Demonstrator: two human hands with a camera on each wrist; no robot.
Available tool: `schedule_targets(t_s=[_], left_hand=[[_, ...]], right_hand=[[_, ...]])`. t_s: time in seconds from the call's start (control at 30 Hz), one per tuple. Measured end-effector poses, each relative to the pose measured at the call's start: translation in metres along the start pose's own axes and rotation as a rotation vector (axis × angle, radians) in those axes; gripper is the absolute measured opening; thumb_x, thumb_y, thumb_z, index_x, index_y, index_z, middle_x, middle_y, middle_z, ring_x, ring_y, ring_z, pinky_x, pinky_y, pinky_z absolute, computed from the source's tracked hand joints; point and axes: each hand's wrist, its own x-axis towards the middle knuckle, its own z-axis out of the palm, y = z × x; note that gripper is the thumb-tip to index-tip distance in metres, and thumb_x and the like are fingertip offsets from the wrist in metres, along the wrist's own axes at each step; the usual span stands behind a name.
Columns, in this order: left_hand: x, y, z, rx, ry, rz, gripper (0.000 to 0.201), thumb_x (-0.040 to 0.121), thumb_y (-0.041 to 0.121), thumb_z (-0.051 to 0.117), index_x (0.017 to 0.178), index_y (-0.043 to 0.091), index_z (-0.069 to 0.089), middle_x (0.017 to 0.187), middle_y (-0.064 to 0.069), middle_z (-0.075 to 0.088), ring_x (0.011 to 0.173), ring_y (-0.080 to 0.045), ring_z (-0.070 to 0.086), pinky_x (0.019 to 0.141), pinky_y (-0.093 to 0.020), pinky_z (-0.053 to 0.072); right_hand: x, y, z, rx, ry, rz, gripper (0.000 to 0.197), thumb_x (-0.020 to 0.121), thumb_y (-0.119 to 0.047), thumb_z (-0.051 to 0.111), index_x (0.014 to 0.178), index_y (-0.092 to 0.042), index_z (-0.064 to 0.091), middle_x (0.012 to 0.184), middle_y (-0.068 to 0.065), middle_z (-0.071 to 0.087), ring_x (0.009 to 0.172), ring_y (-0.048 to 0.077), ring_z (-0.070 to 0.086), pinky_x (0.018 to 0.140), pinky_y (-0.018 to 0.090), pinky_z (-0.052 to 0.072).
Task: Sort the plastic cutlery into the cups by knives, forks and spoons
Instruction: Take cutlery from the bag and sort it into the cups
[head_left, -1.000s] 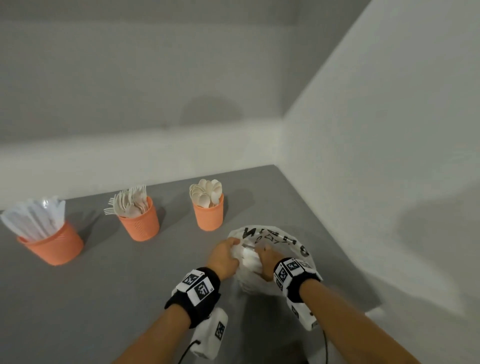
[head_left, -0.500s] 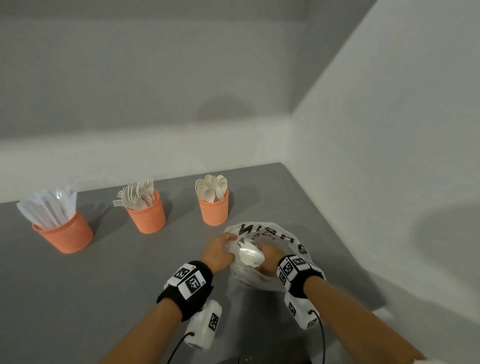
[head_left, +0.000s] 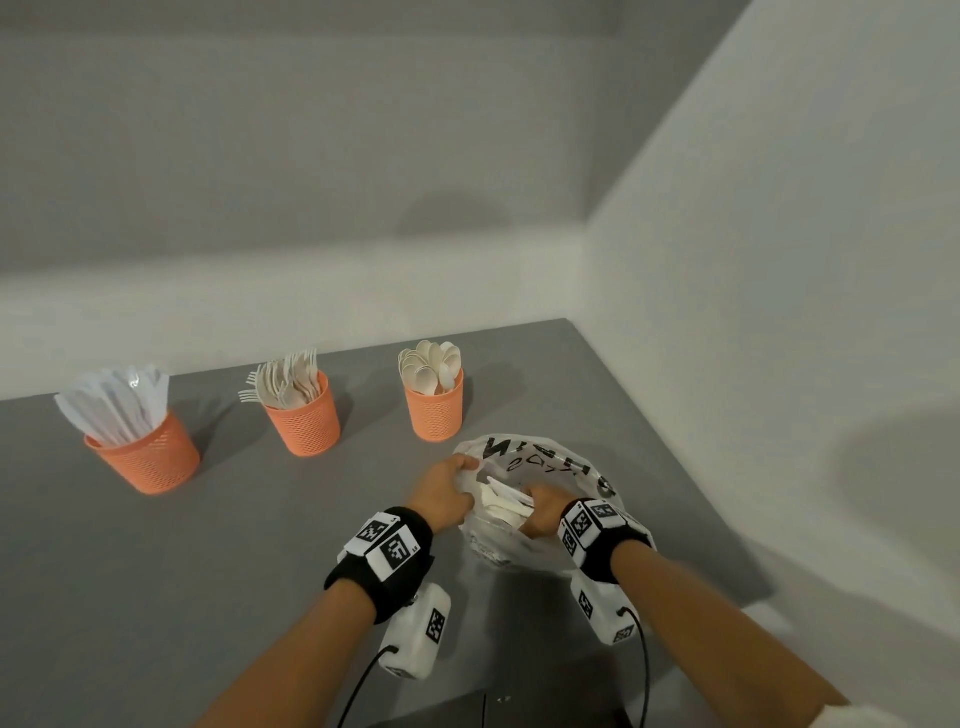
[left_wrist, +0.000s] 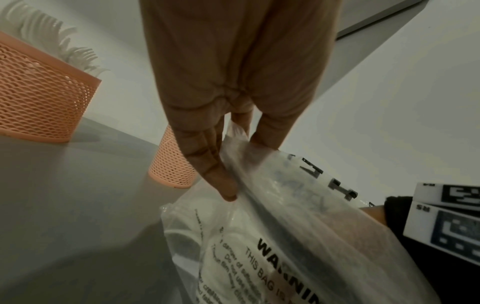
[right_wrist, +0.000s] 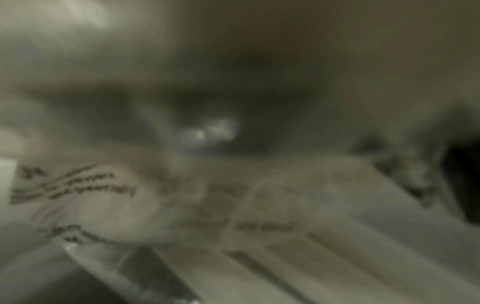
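A clear printed plastic bag (head_left: 550, 460) lies on the grey table (head_left: 208, 545) near its right edge. My left hand (head_left: 460, 475) pinches the bag's left rim between thumb and fingers; the left wrist view shows this hand (left_wrist: 235, 162) on the bag (left_wrist: 285, 236). My right hand (head_left: 535, 512) is inside the bag's mouth, curled round a few white cutlery pieces (head_left: 506, 501); I cannot tell their kind. Three orange mesh cups stand behind: knives cup (head_left: 143, 457), forks cup (head_left: 304, 418), spoons cup (head_left: 435, 413). The right wrist view is blurred, showing only bag film (right_wrist: 78, 189).
White walls close the table at the back and right. The forks cup (left_wrist: 39, 107) and spoons cup (left_wrist: 172, 166) stand just beyond my left hand. Bare grey table lies between the cups and my forearms. The table's front edge is near the bottom of the head view.
The bag's bunched top has been pulled open into a wide mouth. My right hand has gone from the bag's rim into the bag and holds white cutlery; the left still holds the rim.
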Motion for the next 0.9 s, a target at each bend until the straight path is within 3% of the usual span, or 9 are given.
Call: schedule_targets(t_s=[0.2,0.3,0.5,0.63,0.77,0.9], left_hand=[[-0.004,-0.001,0.001,-0.009,-0.002,-0.009,0.053,0.083,-0.008,0.049,0.132,0.012,0.045,0.136,-0.014,0.044,0.108,-0.033,0.057,0.086,-0.038,0.054],[-0.004,-0.004,0.000,-0.011,0.005,-0.007,0.053,0.083,-0.008,0.050,0.132,0.012,0.045,0.137,-0.014,0.044,0.112,-0.033,0.055,0.090,-0.040,0.052],[-0.006,-0.006,-0.002,-0.024,0.015,-0.014,0.053,0.083,-0.009,0.048,0.131,0.012,0.046,0.135,-0.015,0.044,0.111,-0.033,0.054,0.079,-0.036,0.056],[-0.008,-0.006,-0.003,-0.041,0.018,-0.007,0.052,0.084,-0.009,0.048,0.131,0.012,0.046,0.135,-0.015,0.044,0.103,-0.030,0.055,0.063,-0.023,0.052],[-0.008,-0.007,-0.005,-0.027,0.014,0.012,0.051,0.084,-0.008,0.049,0.131,0.011,0.046,0.134,-0.015,0.045,0.093,-0.023,0.052,0.063,-0.022,0.052],[-0.007,-0.007,-0.007,0.007,0.015,0.009,0.052,0.084,-0.009,0.048,0.132,0.011,0.045,0.134,-0.015,0.045,0.104,-0.032,0.056,0.069,-0.027,0.054]], right_hand=[[-0.002,-0.005,0.006,-0.038,-0.011,0.012,0.055,0.077,-0.021,0.069,0.128,-0.010,0.050,0.124,0.010,0.059,0.114,0.028,0.055,0.097,0.036,0.045],[-0.003,-0.008,0.007,-0.059,-0.009,0.002,0.046,0.077,-0.020,0.069,0.120,-0.010,0.056,0.118,0.011,0.063,0.109,0.028,0.059,0.093,0.035,0.048],[-0.005,-0.012,0.007,-0.069,0.002,-0.041,0.045,0.076,-0.018,0.067,0.119,-0.013,0.056,0.115,0.010,0.064,0.107,0.028,0.060,0.092,0.036,0.048],[-0.006,-0.011,0.007,-0.096,0.002,-0.028,0.041,0.081,-0.017,0.064,0.120,-0.010,0.054,0.116,0.011,0.063,0.108,0.028,0.059,0.093,0.035,0.048],[-0.007,-0.011,0.005,-0.069,-0.018,-0.028,0.040,0.082,-0.015,0.063,0.121,-0.008,0.055,0.119,0.013,0.062,0.111,0.029,0.058,0.093,0.034,0.046],[-0.007,-0.009,0.004,-0.035,-0.011,-0.048,0.043,0.080,-0.014,0.067,0.122,-0.009,0.056,0.121,0.013,0.062,0.112,0.029,0.058,0.092,0.032,0.045]])
